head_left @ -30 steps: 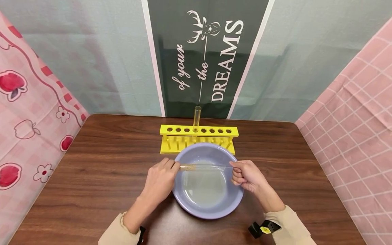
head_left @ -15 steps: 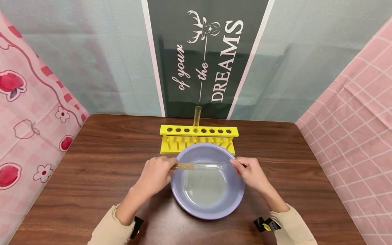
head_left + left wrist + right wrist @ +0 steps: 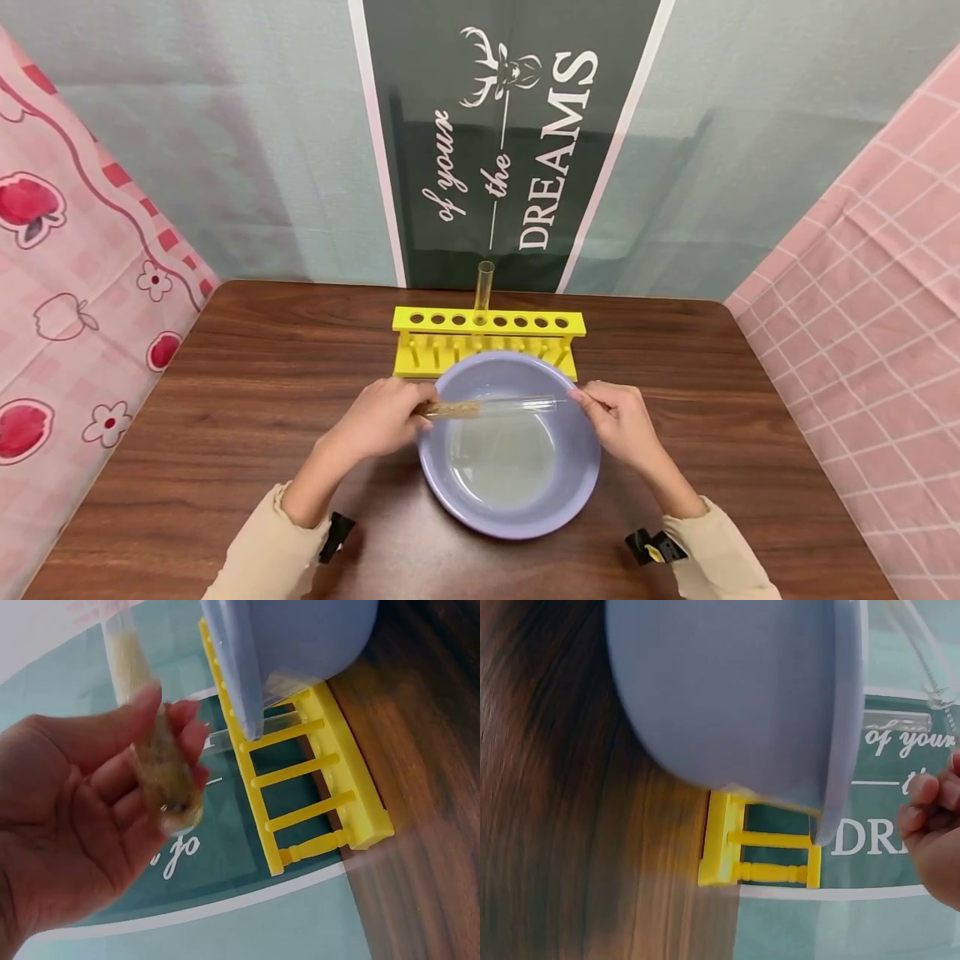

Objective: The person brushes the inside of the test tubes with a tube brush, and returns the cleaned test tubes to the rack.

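Above the basin, my left hand (image 3: 386,417) grips the closed end of a clear test tube (image 3: 498,406), which lies nearly level. A test tube brush (image 3: 459,409) is inside it, its tan bristles at the left end. My right hand (image 3: 621,423) pinches the thin wire handle at the tube's mouth; the right wrist view shows part of the twisted wire (image 3: 950,720). In the left wrist view the thumb and fingers of the left hand (image 3: 90,802) wrap the tube, with the bristles blurred behind the glass. Underneath is a lilac basin (image 3: 510,531) of cloudy water.
Behind the basin stands a yellow test tube rack (image 3: 408,321), partly hidden by the basin's rim. One upright test tube (image 3: 483,287) stands in it. The brown wooden table (image 3: 247,400) is bordered by hanging cloths at the back and sides.
My left hand has turned and shifted slightly left along the tube. My right-hand fingers have changed from a fist-like pinch to a looser one, and the tube's right end has risen slightly.
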The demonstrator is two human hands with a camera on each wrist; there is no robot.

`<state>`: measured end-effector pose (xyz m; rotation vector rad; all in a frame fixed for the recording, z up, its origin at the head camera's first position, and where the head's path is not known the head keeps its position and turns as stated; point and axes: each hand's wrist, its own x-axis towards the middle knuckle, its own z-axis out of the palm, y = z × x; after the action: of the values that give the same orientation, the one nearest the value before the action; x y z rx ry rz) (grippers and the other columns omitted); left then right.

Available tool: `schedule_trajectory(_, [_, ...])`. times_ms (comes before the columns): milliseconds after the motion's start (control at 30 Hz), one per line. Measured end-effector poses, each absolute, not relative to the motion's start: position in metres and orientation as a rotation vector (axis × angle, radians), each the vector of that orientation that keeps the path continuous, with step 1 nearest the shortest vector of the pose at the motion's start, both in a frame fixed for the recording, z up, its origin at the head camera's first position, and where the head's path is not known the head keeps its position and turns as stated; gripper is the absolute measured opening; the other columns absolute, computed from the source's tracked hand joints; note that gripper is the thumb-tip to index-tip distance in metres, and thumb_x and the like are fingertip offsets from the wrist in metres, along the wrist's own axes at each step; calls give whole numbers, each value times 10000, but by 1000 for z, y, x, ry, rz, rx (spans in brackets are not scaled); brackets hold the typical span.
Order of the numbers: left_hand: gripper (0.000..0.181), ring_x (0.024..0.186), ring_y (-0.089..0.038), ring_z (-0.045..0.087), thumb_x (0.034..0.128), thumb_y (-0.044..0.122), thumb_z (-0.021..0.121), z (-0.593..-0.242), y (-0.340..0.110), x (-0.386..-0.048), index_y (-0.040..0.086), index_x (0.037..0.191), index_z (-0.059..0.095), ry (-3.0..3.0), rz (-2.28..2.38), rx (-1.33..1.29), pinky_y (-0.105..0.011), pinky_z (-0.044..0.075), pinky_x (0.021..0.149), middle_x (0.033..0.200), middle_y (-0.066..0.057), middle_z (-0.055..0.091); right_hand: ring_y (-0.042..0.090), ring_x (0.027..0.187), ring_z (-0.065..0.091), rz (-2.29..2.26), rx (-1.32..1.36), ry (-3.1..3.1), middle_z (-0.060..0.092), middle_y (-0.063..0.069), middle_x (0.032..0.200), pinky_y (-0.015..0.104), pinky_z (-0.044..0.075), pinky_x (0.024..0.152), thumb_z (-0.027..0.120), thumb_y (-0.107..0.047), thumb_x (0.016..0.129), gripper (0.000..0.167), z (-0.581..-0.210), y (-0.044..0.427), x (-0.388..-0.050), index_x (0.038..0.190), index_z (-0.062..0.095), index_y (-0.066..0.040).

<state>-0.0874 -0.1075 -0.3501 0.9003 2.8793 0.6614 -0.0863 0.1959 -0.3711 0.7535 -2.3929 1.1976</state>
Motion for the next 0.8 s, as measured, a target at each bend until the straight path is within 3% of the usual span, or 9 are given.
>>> schedule_trajectory(133, [187,573,-149,530,717,60,738,-351,-101,-87,157,760,585,3031,545,855,-333,422,491,637,74,531,26,426,297,1452,530,-2565,333,-73,467,236,244,369,570,65,842,394,-353,189,-79,497,428,-60])
schedule_trajectory(367, [198,610,-179,567,696,-11,726,-360,-96,-81,135,771,615,3215,534,842,-335,425,457,681,33,588,84,379,264,2265,288,-2522,299,-32,443,294,187,401,466,-3,923,437,-367,200,-89,529,293,71])
schedule_trajectory(600, [228,723,-196,599,686,-105,635,-374,-93,-75,93,798,629,3426,560,942,-338,443,442,775,-21,647,91,380,183,2831,214,-2240,249,-44,457,285,149,440,374,13,938,414,-374,207,-92,540,264,-20])
schedule_trajectory(800, [232,764,-202,609,683,-107,625,-380,-93,-73,97,792,618,3455,594,957,-360,452,450,812,-22,658,92,392,155,3010,189,-2112,200,-24,481,274,143,451,290,32,948,407,-376,211,-92,549,268,-46])
